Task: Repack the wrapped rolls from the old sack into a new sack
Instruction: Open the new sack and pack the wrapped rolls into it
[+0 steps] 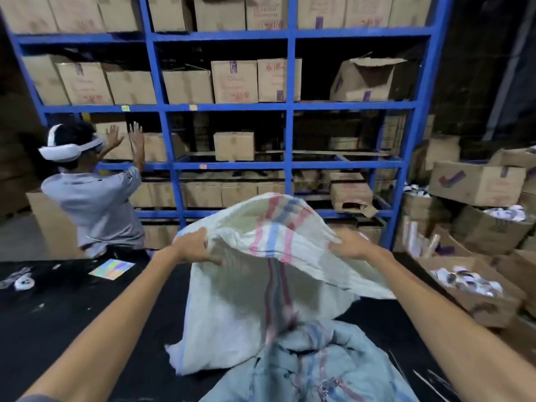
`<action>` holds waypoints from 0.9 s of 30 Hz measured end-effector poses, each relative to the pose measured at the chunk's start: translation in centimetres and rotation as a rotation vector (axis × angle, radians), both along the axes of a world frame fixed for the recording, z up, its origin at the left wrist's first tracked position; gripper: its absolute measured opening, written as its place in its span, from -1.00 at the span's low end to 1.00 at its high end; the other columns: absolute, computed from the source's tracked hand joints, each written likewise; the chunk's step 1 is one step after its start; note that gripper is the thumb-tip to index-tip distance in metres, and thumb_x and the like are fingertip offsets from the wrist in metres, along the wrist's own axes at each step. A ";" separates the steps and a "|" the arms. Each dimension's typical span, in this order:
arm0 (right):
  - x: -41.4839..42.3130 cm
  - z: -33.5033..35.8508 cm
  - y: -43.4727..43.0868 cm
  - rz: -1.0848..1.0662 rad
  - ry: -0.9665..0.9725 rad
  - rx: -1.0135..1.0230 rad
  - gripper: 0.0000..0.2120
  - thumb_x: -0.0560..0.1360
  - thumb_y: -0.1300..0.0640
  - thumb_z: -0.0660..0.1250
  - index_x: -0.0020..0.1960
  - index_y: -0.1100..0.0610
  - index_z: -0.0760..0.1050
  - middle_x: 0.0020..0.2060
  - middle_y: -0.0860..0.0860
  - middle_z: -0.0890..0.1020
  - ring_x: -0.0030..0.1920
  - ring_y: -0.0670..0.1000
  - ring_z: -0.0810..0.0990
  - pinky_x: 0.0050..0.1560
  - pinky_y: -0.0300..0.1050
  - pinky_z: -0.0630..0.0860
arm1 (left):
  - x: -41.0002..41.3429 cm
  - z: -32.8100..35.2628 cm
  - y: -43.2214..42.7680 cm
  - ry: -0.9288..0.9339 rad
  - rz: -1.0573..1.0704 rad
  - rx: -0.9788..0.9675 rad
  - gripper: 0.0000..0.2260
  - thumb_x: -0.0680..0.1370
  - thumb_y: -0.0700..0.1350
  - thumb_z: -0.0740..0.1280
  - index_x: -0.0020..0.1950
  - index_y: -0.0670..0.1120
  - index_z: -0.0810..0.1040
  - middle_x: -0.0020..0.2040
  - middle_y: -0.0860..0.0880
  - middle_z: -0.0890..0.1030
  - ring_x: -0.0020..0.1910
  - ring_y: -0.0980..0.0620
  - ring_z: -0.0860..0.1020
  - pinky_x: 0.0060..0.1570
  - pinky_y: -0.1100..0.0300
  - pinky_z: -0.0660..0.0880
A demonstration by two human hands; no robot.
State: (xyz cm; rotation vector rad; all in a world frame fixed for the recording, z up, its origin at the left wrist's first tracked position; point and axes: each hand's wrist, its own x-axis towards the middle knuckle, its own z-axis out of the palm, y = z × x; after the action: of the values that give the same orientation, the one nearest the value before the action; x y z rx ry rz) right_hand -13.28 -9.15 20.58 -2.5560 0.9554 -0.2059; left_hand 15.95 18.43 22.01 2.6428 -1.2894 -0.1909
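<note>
At far left we see another person (95, 198) in a grey shirt, both palms pressed flat on a box in the blue rack (165, 134), which is stacked with cardboard boxes. A coloured card (111, 268) lies on the black worktop (58, 314) near that person. Our left hand (197, 247) grips the white sack (246, 300) at its upper edge, fingers curled and pinching the woven cloth. The sack is lifted above the worktop, its red and blue stripe running down the middle and its lower end resting on the worktop. Below it, nearest us, lies a crumpled blue sack (333, 367). Our right hand (352, 245) clutches the sack's other side, fingers closed into the fabric. We see no wrapped rolls; whether either sack holds them we cannot tell. At far right stand open boxes (478, 288) of small items.
</note>
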 end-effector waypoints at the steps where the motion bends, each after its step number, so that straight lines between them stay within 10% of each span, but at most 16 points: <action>1: -0.5 -0.1 -0.3 0.032 0.104 0.117 -0.50 0.46 -0.18 0.42 0.29 0.08 0.53 0.21 0.13 0.63 0.11 0.09 0.59 0.04 -0.13 0.45 | -0.8 0.0 0.6 0.247 -0.051 0.037 -0.27 0.42 0.25 0.48 0.41 -0.10 0.31 0.30 0.02 0.43 0.31 -0.05 0.43 0.25 0.12 0.38; 4: -2.2 0.5 -0.2 0.058 0.142 0.506 -0.25 0.20 -0.20 0.64 0.29 0.03 0.49 0.18 0.09 0.66 0.10 0.08 0.66 0.11 -0.03 0.58 | -0.6 -0.8 2.2 0.597 -0.109 -0.138 -0.57 0.52 0.15 0.43 0.25 -0.08 0.46 0.14 0.01 0.56 0.04 0.06 0.57 -0.05 0.32 0.52; 9: -5.5 2.7 -1.2 -0.067 -0.224 0.776 -0.61 0.54 -0.03 0.41 0.30 0.10 0.55 0.13 0.15 0.70 0.13 0.19 0.68 0.15 0.14 0.61 | 1.8 -1.2 3.9 0.573 -0.006 -0.476 -0.88 0.63 -0.10 0.34 0.07 -0.13 0.60 -0.10 -0.13 0.62 -0.16 -0.05 0.58 -0.20 0.17 0.51; 18: -8.2 2.5 -3.2 0.137 -0.678 1.037 -0.29 0.26 0.19 0.64 0.32 -0.18 0.49 0.36 0.07 0.49 0.31 0.32 0.51 0.39 0.38 0.29 | 1.6 0.7 4.2 1.124 -0.041 -0.846 -0.62 0.40 -0.10 0.46 0.17 0.08 0.48 0.00 -0.04 0.57 -0.24 0.00 0.54 -0.25 0.15 0.45; 21: -8.8 4.0 -3.3 0.198 -0.193 0.572 -0.44 0.39 0.04 0.57 0.33 -0.21 0.48 0.43 -0.11 0.36 0.43 0.09 0.36 0.45 0.21 0.30 | 2.2 0.9 4.1 0.921 -0.221 -0.694 -0.62 0.47 -0.19 0.50 0.14 0.08 0.41 0.04 -0.07 0.50 -0.19 -0.01 0.53 -0.28 0.20 0.49; 23: -8.4 4.7 -3.0 0.172 0.111 0.285 -0.34 0.30 -0.07 0.63 0.34 -0.19 0.47 0.39 -0.14 0.36 0.40 -0.02 0.31 0.42 0.03 0.29 | 2.2 1.2 3.6 0.510 -0.365 -0.307 -0.60 0.41 -0.03 0.58 0.13 0.08 0.47 0.18 0.00 0.52 0.12 -0.05 0.53 0.05 0.09 0.50; 27: -5.8 3.8 -2.4 0.150 0.235 -0.192 -0.55 0.35 0.11 0.60 0.20 -0.01 0.57 0.07 -0.08 0.59 0.14 0.02 0.56 0.12 -0.05 0.53 | 1.9 -0.8 1.1 -0.250 -0.337 0.022 -0.40 0.29 0.20 0.59 0.24 0.19 0.43 0.16 0.09 0.56 0.11 0.00 0.53 0.05 0.05 0.50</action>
State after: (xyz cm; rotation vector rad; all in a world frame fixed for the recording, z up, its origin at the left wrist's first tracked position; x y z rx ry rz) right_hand -19.06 -11.52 24.36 -2.8634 0.8549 0.0499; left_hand 17.89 19.55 21.24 2.5099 -1.8186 0.0820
